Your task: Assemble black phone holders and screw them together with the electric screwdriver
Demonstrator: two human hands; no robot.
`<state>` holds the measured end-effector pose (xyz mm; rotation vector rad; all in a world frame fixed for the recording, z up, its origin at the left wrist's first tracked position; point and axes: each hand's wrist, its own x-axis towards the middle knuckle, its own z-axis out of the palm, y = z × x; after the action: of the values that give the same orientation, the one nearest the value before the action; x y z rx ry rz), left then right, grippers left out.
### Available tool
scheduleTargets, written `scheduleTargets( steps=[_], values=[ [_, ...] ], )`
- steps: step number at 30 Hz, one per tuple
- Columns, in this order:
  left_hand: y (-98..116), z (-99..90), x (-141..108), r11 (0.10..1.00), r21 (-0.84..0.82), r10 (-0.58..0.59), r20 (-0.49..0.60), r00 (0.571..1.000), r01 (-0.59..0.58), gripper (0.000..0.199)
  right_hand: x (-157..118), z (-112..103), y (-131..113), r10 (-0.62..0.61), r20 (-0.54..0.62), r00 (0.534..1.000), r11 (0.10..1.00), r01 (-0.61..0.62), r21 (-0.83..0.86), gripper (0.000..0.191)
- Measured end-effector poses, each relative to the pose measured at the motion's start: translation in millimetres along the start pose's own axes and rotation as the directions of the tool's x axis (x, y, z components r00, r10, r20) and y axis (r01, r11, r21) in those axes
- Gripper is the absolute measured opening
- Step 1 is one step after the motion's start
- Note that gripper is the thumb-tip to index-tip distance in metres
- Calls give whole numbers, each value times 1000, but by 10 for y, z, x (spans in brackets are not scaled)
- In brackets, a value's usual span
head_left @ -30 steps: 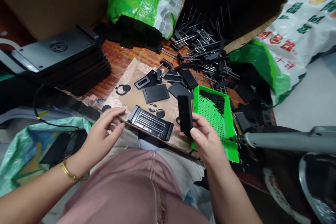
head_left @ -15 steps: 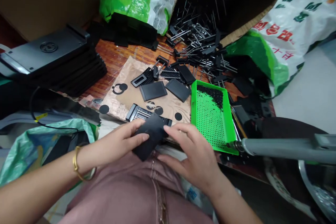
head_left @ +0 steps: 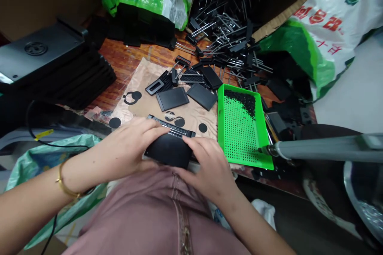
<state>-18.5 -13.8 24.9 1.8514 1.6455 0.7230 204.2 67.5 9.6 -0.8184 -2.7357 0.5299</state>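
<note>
Plate [head_left: 169, 150] in two-handed grip, left hand [head_left: 128, 149] and right hand [head_left: 206, 165] part-closed on edges.

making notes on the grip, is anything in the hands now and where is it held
Yes: a flat black plate, held by its two ends, the left hand at one, the right hand at the other.

Wooden table [head_left: 119, 61], reddish-brown, cluttered from where I stand. Creased brown sheet [head_left: 134, 81] on top, black round marks, two flat black plates [head_left: 172, 98] lying on it. Railed black frame [head_left: 176, 129] at near edge, partly covered. Green perforated tray [head_left: 239, 143] right, small black bits inside. Metal-rod parts [head_left: 227, 34] heaped at far side. Ribbed black stack [head_left: 86, 77] left.
</note>
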Motion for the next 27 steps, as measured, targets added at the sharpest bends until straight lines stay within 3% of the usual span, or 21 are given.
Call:
scheduleTargets(
  steps=[6, 11, 27],
  values=[
    [-233, 59, 195, 978, 197, 77, -19, 997, -71, 57, 228, 99, 57, 29, 16, 999, 995, -28, -93, 60],
    [-304, 100, 256, 951, 300, 83, -26, 996, -71, 55, 298, 140, 81, 55, 36, 998, 991, -50, -128, 59],
    [-377, 113, 317, 948, 308, 75, 33, 997, -82, 55, 337, 141, 150, 73, 94, 993, 994, -64, -89, 60]
  ],
)
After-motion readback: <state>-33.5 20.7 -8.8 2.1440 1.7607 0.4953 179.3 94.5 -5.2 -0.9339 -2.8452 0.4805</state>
